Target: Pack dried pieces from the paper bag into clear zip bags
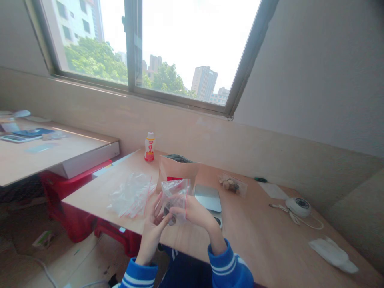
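A clear zip bag [177, 188] with a red seal line is held up over the table, with several small dark pieces [171, 218] at its lower left end. My left hand [152, 224] grips the outside of that end, thumb in front and fingers behind. Through the bag's mouth on the right reaches my right hand [196, 210], its fingers bent near the pieces. The plastic blurs whatever those fingers pinch. Just behind stands an open brown paper pouch [180, 170] with a red mark. Close to my right wrist lies a small scale [208, 197] with a silver plate.
To the left is a pile of clear zip bags [130, 196]; a white and red bottle [149, 147] stands behind. Rightward lie a filled bag [232, 185], a green-black tool [261, 180], a white dome camera [298, 207] with cable, and a white wrapped item [333, 254].
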{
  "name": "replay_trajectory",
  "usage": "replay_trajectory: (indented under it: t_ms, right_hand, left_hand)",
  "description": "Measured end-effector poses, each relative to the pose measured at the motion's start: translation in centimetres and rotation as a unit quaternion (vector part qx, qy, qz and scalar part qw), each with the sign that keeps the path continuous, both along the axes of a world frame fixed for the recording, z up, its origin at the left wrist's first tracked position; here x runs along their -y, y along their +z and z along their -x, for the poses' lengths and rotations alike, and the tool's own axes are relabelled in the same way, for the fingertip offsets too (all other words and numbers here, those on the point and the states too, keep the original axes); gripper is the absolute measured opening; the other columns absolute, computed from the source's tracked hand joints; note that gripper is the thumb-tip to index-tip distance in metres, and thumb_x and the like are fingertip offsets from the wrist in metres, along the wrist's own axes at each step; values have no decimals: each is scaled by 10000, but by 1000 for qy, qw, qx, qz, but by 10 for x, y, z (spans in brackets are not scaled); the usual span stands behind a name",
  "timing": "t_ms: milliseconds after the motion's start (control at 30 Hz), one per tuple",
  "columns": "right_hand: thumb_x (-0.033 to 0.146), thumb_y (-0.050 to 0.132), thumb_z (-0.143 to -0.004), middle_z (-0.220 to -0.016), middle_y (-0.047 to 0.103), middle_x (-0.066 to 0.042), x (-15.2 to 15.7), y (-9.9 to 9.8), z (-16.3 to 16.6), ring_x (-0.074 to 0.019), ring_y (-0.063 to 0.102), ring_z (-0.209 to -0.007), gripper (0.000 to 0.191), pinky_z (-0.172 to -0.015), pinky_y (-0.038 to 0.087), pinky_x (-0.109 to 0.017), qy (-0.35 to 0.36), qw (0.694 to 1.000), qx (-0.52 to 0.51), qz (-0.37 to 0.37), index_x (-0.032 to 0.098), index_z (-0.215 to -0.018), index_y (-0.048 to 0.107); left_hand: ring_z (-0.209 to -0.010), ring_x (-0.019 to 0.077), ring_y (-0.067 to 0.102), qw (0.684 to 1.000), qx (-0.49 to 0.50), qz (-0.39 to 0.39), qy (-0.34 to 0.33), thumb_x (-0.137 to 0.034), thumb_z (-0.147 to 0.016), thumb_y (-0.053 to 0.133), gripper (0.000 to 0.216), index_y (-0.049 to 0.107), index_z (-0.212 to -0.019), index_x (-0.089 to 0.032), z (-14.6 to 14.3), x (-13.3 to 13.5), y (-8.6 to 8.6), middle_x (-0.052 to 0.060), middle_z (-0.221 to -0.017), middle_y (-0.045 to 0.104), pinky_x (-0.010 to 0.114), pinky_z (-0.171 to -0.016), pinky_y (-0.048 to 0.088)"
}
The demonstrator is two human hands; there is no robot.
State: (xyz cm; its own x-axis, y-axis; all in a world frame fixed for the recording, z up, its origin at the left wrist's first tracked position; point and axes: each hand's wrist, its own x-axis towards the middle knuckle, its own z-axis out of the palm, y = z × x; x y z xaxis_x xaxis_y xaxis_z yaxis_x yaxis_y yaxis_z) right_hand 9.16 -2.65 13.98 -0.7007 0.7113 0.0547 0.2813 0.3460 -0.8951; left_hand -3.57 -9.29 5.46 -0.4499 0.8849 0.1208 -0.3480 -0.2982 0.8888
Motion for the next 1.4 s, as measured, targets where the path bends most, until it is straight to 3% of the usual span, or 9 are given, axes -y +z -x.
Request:
replay_trajectory:
  t_ms: [133,333,533,633,733,833,967,1100,1400]
  right_hand:
    - [180,627,-769,-758,686,-20,-1,-8,3,-161,614,-679,201,-663,467,-274,-10,1000,-22,15,168,-954,705]
    - [206,638,-779,-916,669,-34,-5,-4,-3,-194,609,-863,86,-793,465,-308,-57,992,-31,-106,184,-819,712]
    - [236,628,-818,-807,554,-6,-7,23,-22,-146,562,-754,96,-729,445,-275,-179,959,2,-221,207,-812,719]
    - [272,629,-830,-811,545,-1,-16,52,-23,-130,543,-719,109,-680,433,-252,-245,927,-52,-280,228,-854,726]
    - [308,621,-844,-801,537,2,-35,78,-12,-118,502,-656,141,-625,417,-241,-336,860,-137,-358,241,-911,724]
    - [331,574,-881,-819,543,-10,-59,83,8,-137,518,-718,185,-674,431,-254,-375,809,-178,-416,248,-968,714]
    - [314,522,-917,-875,552,-31,-75,58,28,-172,547,-861,233,-794,438,-293,-317,840,-103,-427,262,-1072,688]
    - [353,511,-927,-899,544,-37,-65,36,30,-196,528,-886,251,-867,398,-352,-283,855,6,-434,313,-1104,685]
    - [376,393,-974,-1093,567,-52,-55,36,19,-207,502,-970,353,-897,344,-376,-244,878,49,-408,267,-951,728]
  left_hand:
    - [-1275,311,477,1000,-29,-6,-10,-325,-690,750,675,496,-1313,-272,2,-2,-5,89,-1450,451,388,-994,484]
    - [-1261,306,495,999,-35,6,-12,-352,-717,727,590,543,-1267,-239,0,0,-6,96,-1382,529,391,-993,486]
    - [-1240,306,515,999,-7,28,14,-375,-699,736,609,556,-1264,-236,5,1,-5,107,-1335,571,400,-986,486]
    - [-1244,309,510,999,8,31,37,-391,-690,742,637,543,-1275,-237,12,1,-7,112,-1360,547,404,-981,488]
    - [-1226,309,527,998,19,34,52,-396,-683,748,647,538,-1275,-241,18,1,-8,110,-1393,514,407,-976,492]
    - [-1199,302,551,998,31,37,51,-394,-680,754,663,525,-1284,-244,21,2,-7,110,-1390,517,391,-949,509]
    - [-1227,290,527,997,36,28,54,-388,-695,744,668,507,-1307,-264,23,5,-3,98,-1393,517,364,-953,503]
    - [-1226,286,529,997,29,34,60,-391,-688,748,679,508,-1314,-285,27,4,-5,91,-1385,527,367,-963,492]
    - [-1222,300,531,997,44,29,49,-384,-680,755,669,525,-1296,-262,24,0,-7,108,-1417,489,400,-981,479]
